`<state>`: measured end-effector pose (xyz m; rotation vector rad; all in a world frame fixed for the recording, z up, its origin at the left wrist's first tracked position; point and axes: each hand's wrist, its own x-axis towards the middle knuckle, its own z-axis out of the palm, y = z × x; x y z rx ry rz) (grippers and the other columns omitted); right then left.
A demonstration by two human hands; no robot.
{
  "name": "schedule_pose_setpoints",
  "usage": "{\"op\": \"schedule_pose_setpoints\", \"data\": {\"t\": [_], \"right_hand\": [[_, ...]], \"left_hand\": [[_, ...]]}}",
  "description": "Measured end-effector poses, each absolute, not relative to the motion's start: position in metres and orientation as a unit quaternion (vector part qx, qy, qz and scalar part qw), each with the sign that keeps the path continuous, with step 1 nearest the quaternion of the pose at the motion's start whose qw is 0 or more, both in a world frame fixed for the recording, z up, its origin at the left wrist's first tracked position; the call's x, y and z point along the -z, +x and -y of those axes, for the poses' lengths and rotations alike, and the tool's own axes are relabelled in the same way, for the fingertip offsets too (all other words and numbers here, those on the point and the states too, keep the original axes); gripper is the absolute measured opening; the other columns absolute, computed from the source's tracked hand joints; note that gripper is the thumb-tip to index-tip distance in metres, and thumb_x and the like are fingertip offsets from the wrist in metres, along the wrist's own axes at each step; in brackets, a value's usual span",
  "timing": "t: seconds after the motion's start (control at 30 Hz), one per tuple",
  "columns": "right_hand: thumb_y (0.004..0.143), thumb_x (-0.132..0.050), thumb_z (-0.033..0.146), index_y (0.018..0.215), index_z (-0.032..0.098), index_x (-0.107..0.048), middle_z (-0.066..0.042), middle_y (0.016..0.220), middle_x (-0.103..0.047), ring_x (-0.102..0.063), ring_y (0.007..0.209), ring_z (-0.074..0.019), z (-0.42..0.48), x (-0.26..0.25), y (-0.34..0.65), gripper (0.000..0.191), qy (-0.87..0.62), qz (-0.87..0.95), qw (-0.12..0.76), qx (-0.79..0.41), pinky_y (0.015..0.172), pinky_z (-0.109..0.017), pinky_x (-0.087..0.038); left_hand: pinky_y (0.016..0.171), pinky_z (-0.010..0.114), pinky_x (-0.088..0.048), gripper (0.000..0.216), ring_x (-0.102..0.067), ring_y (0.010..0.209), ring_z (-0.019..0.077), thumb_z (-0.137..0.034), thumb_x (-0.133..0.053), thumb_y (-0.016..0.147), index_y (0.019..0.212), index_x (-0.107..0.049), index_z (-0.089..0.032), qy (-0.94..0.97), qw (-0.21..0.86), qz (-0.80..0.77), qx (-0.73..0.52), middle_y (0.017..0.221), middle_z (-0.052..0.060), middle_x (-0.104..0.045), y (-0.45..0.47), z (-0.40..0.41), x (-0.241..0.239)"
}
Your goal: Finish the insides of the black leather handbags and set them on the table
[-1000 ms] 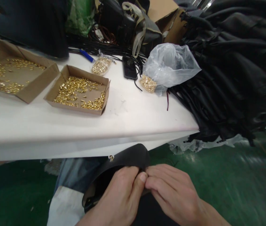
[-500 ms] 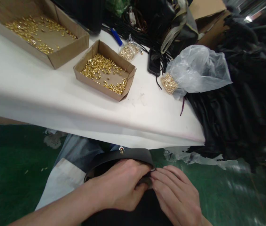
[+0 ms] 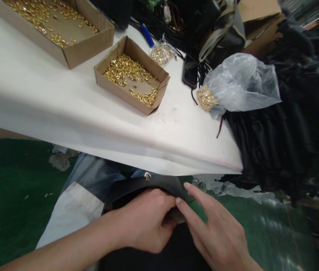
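A black bag (image 3: 137, 187) lies open in my lap, its curved rim towards the table and a small gold stud (image 3: 147, 177) on that rim. My left hand (image 3: 151, 218) reaches into the opening with its fingers closed on the bag's edge; some fingertips are hidden inside. On the right side of the bag is my right hand (image 3: 216, 226), fingers apart. Its index fingertip meets the tip of my left forefinger at the rim, and another finger points past the rim.
On the white table (image 3: 63, 101) stand a small carton tray (image 3: 125, 96) and a larger carton tray (image 3: 91, 49), both holding gold metal pieces. A plastic bag (image 3: 241, 82) of gold pieces, a phone (image 3: 190, 71) and a blue pen (image 3: 147, 35) lie farther back. Black material (image 3: 283, 143) is heaped right.
My right hand has spread its fingers and drawn partly off the bag's edge, where they were pressed together. My left hand keeps its hold. The view has shifted slightly.
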<state>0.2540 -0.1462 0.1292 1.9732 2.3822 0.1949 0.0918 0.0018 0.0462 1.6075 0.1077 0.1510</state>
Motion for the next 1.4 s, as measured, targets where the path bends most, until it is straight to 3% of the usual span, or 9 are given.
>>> {"op": "schedule_pose_setpoints", "data": {"t": [0.23, 0.37, 0.6, 0.83, 1.0, 1.13, 1.23, 1.3, 1.4], "right_hand": [[0.11, -0.044, 0.005, 0.139, 0.016, -0.072, -0.023, 0.167, -0.057, -0.069, 0.135, -0.0296, 0.142, -0.135, 0.256, 0.043, 0.619, -0.784, 0.031, 0.018, 0.104, -0.043, -0.062], [0.111, -0.051, 0.014, 0.131, 0.015, -0.076, -0.023, 0.164, -0.061, -0.077, 0.117, -0.0328, 0.141, -0.137, 0.253, 0.032, 0.649, -0.755, 0.092, 0.027, 0.096, -0.048, -0.064], [0.105, -0.051, 0.006, 0.112, 0.007, -0.078, -0.023, 0.123, -0.081, -0.078, 0.103, -0.0318, 0.143, -0.134, 0.256, 0.028, 0.602, -0.79, 0.111, 0.041, 0.097, -0.046, -0.064], [0.108, -0.045, 0.005, 0.106, 0.008, -0.078, -0.021, 0.122, -0.082, -0.079, 0.106, -0.0305, 0.141, -0.134, 0.254, 0.033, 0.584, -0.806, 0.081, 0.053, 0.101, -0.044, -0.063], [0.109, -0.043, 0.005, 0.113, 0.006, -0.078, -0.021, 0.128, -0.082, -0.079, 0.112, -0.0297, 0.14, -0.137, 0.253, 0.035, 0.584, -0.807, 0.065, 0.059, 0.105, -0.043, -0.064], [0.107, -0.046, 0.003, 0.108, 0.006, -0.077, -0.023, 0.126, -0.082, -0.08, 0.109, -0.03, 0.141, -0.133, 0.257, 0.032, 0.589, -0.804, 0.055, 0.061, 0.102, -0.043, -0.066], [0.109, -0.044, 0.004, 0.11, 0.007, -0.076, -0.021, 0.126, -0.082, -0.081, 0.11, -0.0294, 0.142, -0.131, 0.256, 0.033, 0.586, -0.805, 0.043, 0.083, 0.102, -0.043, -0.067], [0.11, -0.045, 0.005, 0.112, 0.007, -0.076, -0.02, 0.127, -0.082, -0.081, 0.111, -0.0291, 0.141, -0.132, 0.254, 0.031, 0.589, -0.802, 0.029, 0.094, 0.104, -0.043, -0.067], [0.11, -0.049, 0.006, 0.114, 0.007, -0.075, -0.02, 0.129, -0.082, -0.082, 0.112, -0.0283, 0.141, -0.136, 0.249, 0.027, 0.602, -0.794, 0.006, 0.09, 0.106, -0.042, -0.066]], "left_hand": [[0.069, 0.026, -0.051, 0.028, -0.07, 0.082, 0.019, 0.001, -0.06, 0.077, 0.095, -0.065, -0.019, 0.662, 0.746, -0.052, -0.05, 0.097, 0.004, -0.077, 0.085, -0.004, -0.046], [0.059, 0.024, -0.043, 0.02, -0.063, 0.069, 0.0153, -0.007, -0.063, 0.078, 0.095, -0.063, -0.02, 0.667, 0.743, -0.061, 0.016, 0.089, 0.001, -0.073, 0.085, 0.003, -0.044], [0.083, 0.029, -0.06, 0.03, -0.076, 0.092, 0.0224, -0.011, -0.064, 0.081, 0.109, -0.065, -0.021, 0.694, 0.717, -0.061, -0.004, 0.11, 0.005, -0.079, 0.084, 0.01, -0.05], [0.083, 0.034, -0.066, 0.031, -0.08, 0.096, 0.0271, -0.029, -0.077, 0.093, 0.121, -0.066, -0.022, 0.784, 0.608, -0.121, -0.026, 0.109, 0.008, -0.082, 0.068, 0.033, -0.053], [0.094, 0.043, -0.068, 0.049, -0.081, 0.106, 0.031, -0.018, -0.071, 0.095, 0.142, -0.06, -0.016, 0.836, 0.51, -0.171, -0.108, 0.124, 0.014, -0.081, 0.059, 0.065, -0.045], [0.111, 0.046, -0.063, 0.024, -0.077, 0.128, 0.0292, -0.009, -0.061, 0.102, 0.123, -0.068, -0.019, 0.846, 0.473, -0.147, -0.199, 0.144, 0.012, -0.077, 0.053, 0.073, -0.04], [0.096, 0.042, -0.069, 0.021, -0.082, 0.107, 0.0253, -0.007, -0.064, 0.099, 0.113, -0.067, -0.022, 0.815, 0.525, -0.169, -0.178, 0.121, 0.004, -0.083, 0.052, 0.07, -0.043], [0.083, 0.043, -0.071, 0.032, -0.082, 0.094, 0.0276, -0.008, -0.066, 0.095, 0.124, -0.065, -0.021, 0.812, 0.533, -0.19, -0.143, 0.111, 0.003, -0.082, 0.054, 0.068, -0.046], [0.08, 0.05, -0.072, 0.053, -0.081, 0.097, 0.0343, -0.006, -0.061, 0.092, 0.144, -0.058, -0.016, 0.834, 0.491, -0.211, -0.136, 0.117, 0.011, -0.08, 0.06, 0.071, -0.047]]}}
